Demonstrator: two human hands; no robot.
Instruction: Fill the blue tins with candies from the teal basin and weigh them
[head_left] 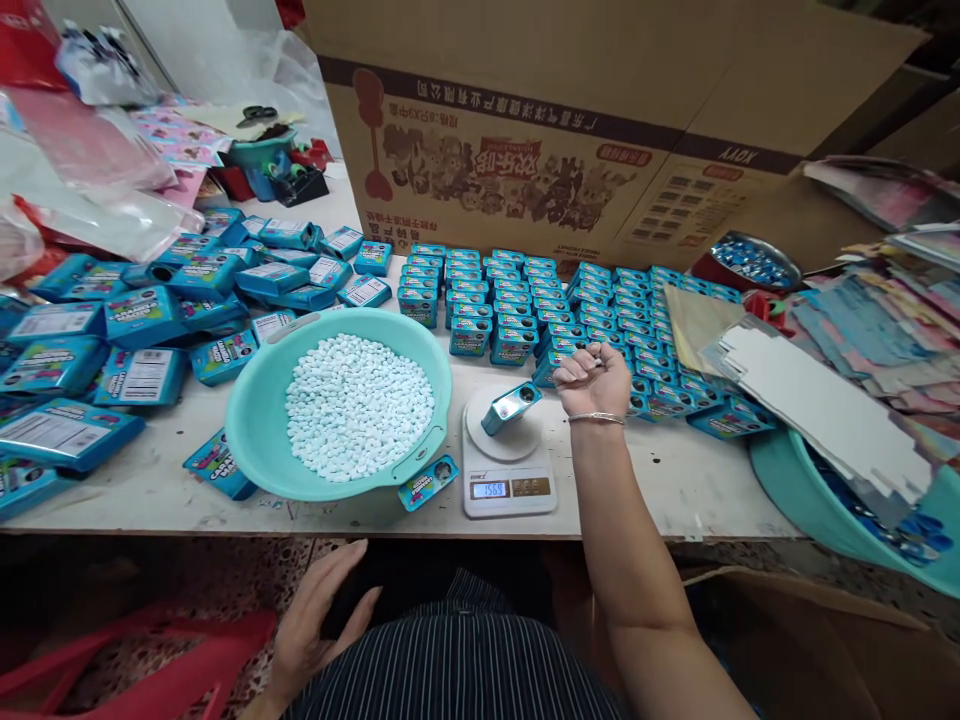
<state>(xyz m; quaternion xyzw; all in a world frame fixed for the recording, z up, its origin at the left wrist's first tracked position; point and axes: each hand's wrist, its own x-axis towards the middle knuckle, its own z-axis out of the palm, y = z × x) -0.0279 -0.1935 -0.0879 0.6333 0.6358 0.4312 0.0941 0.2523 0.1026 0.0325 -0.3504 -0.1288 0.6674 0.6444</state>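
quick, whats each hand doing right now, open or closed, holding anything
Left hand: open, fingers spread, empty, below the table edge.
Right hand: closed in a loose fist beside the scale; whether it grips anything cannot be told.

Blue boxes everywhere, white pellets in the turquoise bowl!

The bowl (259,420) is plain turquoise and its pellets (358,405) are pale bluish white; the scale (508,470) is white, carrying a metallic blue tin (510,405). Rows of boxes (517,310) show bright blue with colourful print, the carton (570,150) is brown with a dark stripe, and the shirt (457,660) is dark with thin white stripes.
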